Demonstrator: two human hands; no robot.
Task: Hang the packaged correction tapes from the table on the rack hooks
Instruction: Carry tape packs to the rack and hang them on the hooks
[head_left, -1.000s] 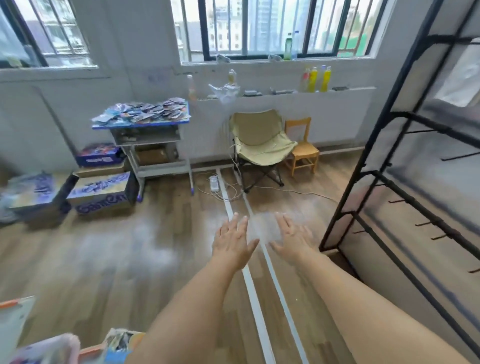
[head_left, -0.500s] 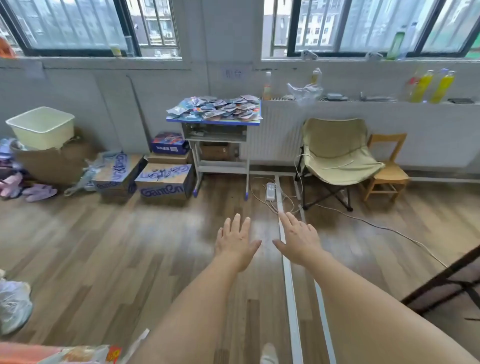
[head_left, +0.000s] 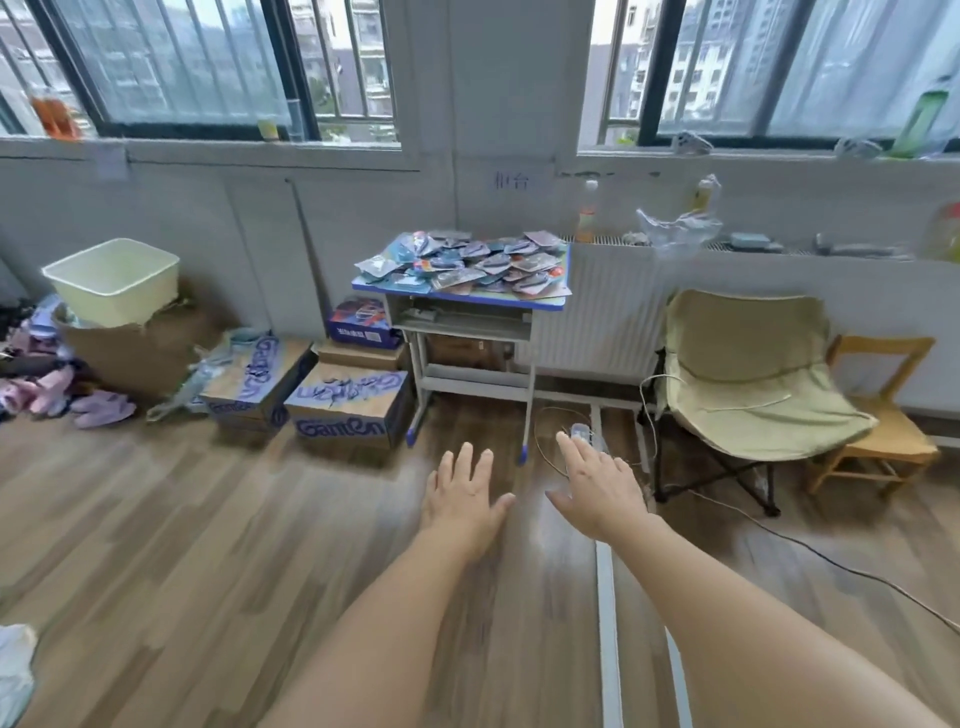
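Pale yellow plastic marks the tub (head_left: 111, 278) at the left of the frame, sitting on a big cardboard box (head_left: 130, 353) with purple slippers (head_left: 101, 408) on the wooden floor (head_left: 182, 545) beside it. Right of these, two printed cartons (head_left: 345, 405) stand just left of the bench legs. At upper centre the small blue-edged bench (head_left: 511, 300) stands against the wall below the windows, and the packaged correction tapes (head_left: 467, 262) lie heaped across its top, well apart from both hands. Low in the centre, the left hand (head_left: 462, 501) reaches forward over the floor, palm down, fingers straight and slightly spread, holding nothing. Just right of it the right hand (head_left: 597, 486) reaches out the same way, flat and empty. Further right a folding chair (head_left: 748, 374) with cream fabric stands beside a small wooden chair (head_left: 883, 410) at the right edge.
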